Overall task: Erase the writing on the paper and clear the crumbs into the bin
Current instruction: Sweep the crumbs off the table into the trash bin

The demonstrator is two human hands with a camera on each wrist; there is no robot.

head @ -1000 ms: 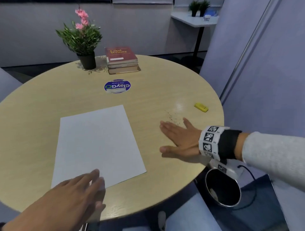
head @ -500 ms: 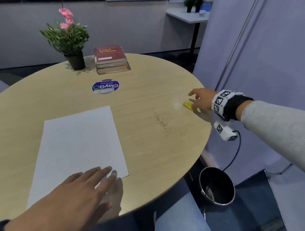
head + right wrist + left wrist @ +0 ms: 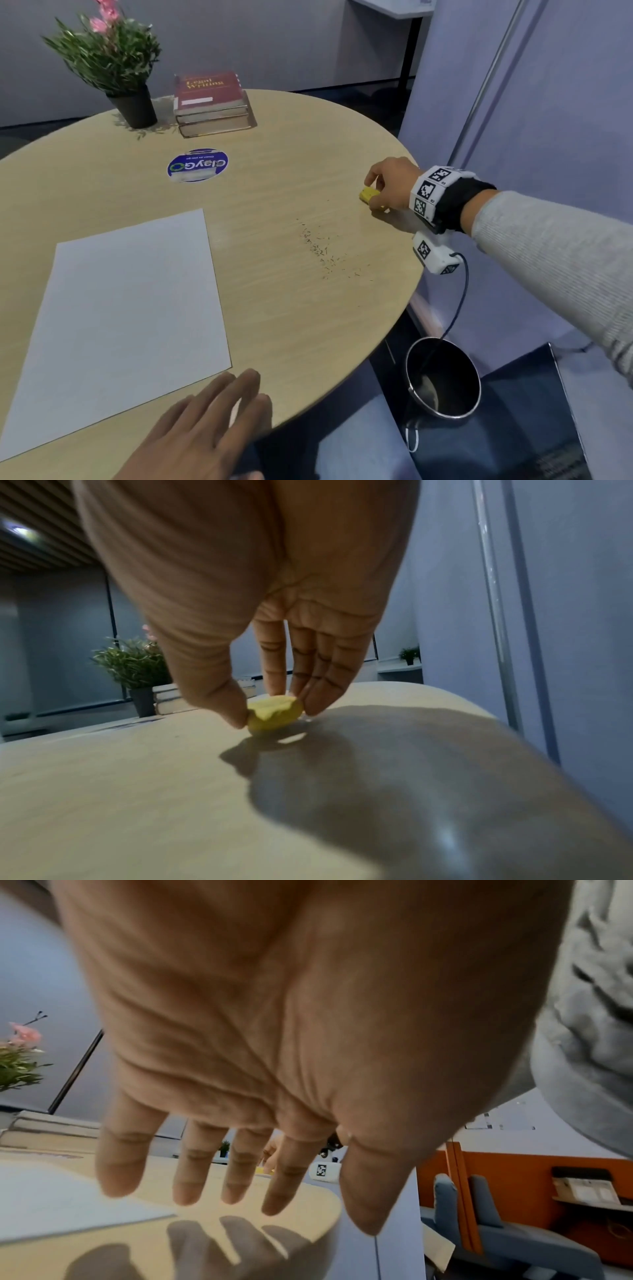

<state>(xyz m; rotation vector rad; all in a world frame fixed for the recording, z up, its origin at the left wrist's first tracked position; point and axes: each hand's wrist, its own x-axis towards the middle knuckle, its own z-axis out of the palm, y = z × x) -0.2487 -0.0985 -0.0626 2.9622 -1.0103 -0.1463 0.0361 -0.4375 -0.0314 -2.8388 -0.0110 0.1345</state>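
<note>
A white sheet of paper (image 3: 123, 318) lies on the round wooden table (image 3: 291, 144), with no writing that I can make out. Dark eraser crumbs (image 3: 322, 251) are scattered right of the sheet, near the table's right edge. My right hand (image 3: 388, 186) pinches the yellow eraser (image 3: 368, 194) between thumb and fingers at the right edge; the right wrist view shows the eraser (image 3: 274, 715) still touching the tabletop. My left hand (image 3: 212, 428) hovers flat with straight fingers over the near edge, just off the paper's corner (image 3: 68, 1204). A metal bin (image 3: 443, 377) stands on the floor below the table's right side.
A potted plant with pink flowers (image 3: 113, 65) and a stack of books (image 3: 212, 102) sit at the back of the table. A round blue sticker (image 3: 198, 165) lies in the middle. A partition wall (image 3: 548, 102) rises close to the right edge.
My right hand left the crumbs, reached to the table's right edge and pinched the yellow eraser. My left hand slid right, off the paper's corner.
</note>
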